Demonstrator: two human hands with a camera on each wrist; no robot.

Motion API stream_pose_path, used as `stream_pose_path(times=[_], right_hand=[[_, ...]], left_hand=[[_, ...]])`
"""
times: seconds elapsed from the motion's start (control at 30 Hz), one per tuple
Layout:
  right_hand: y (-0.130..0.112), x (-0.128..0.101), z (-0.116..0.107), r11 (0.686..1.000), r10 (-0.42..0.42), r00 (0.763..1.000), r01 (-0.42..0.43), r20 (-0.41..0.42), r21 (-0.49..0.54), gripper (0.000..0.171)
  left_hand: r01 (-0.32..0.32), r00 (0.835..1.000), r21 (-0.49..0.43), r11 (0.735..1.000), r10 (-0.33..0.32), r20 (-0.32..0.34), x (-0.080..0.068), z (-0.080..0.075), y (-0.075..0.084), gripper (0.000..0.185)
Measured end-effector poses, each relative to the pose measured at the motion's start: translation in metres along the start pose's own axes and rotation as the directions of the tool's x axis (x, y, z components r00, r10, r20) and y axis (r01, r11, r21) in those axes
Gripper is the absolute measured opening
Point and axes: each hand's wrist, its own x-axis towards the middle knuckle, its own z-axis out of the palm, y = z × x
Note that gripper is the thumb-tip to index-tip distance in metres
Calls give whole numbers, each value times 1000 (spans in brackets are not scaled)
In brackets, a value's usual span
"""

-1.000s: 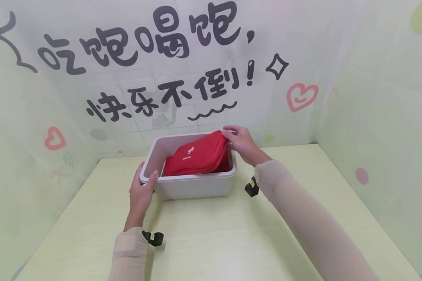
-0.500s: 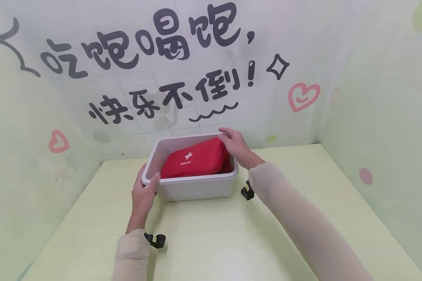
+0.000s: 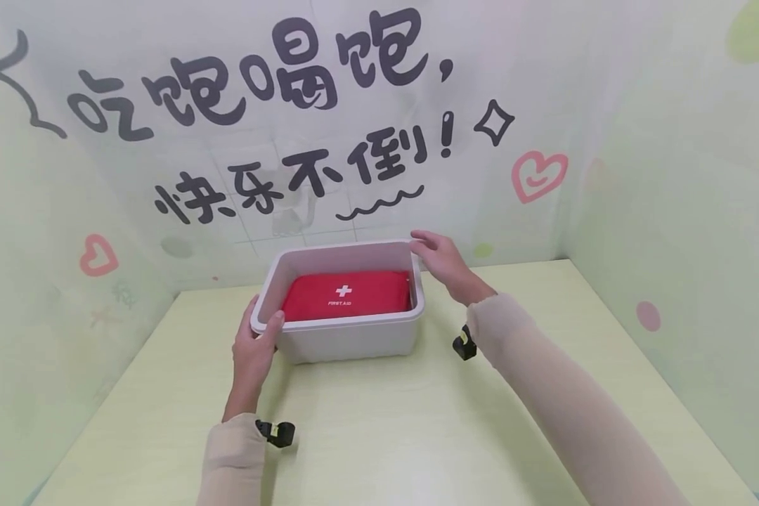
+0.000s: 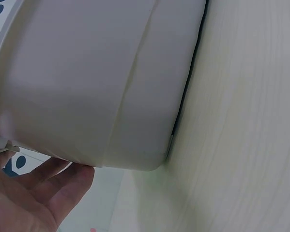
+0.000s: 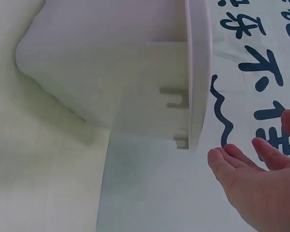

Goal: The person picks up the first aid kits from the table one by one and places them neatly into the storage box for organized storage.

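Note:
A white plastic box (image 3: 348,343) stands on the table, its upper side open. Inside lies a red first aid pouch (image 3: 313,299) with a white cross, face up and nearly level. My left hand (image 3: 253,355) grips the box's left front corner, its thumb over the rim and the fingers along the outer wall. In the left wrist view, several fingertips (image 4: 77,181) touch the box's side wall. Beside the right back corner of the rim is my right hand (image 3: 445,263). The right wrist view shows that hand holding nothing, its fingers a little apart from the rim (image 5: 199,87).
Light wood-grain table (image 3: 379,436) surrounds the box. Just behind the box rises a wall (image 3: 354,169) with large dark lettering and hearts. Further walls close off the left and right sides. A black camera mount (image 3: 281,434) sits on the left wrist.
The right hand has let go of the first aid pouch, which has dropped from a tilt to lie flat in the box. That hand then moved slightly right. The left hand keeps its grip.

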Motion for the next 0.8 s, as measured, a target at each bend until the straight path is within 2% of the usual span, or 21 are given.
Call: stream_pose_path(times=[0.3,0.53,0.6,0.67,0.8], right_hand=[[18,-3,-28,1000,4,1000,-4,-18,-6,52],[38,-8,-53,998,-3,1000,2,-25,-56,55],[44,-9,-60,994,-16,1000,14,-20,-113,57],[48,-11,-66,976,-41,999,38,-12,-213,59],[58,-13,-76,906,-90,996,85,7,-414,65]], left_hand=[[0,1000,8,1000,0,15,2,0,0,77],[1,999,74,997,-5,48,3,-11,-3,68],[-7,999,103,995,2,47,4,-15,-4,67],[-23,999,131,991,19,33,6,-20,-5,67],[-52,999,211,976,53,0,11,-30,-5,67]])
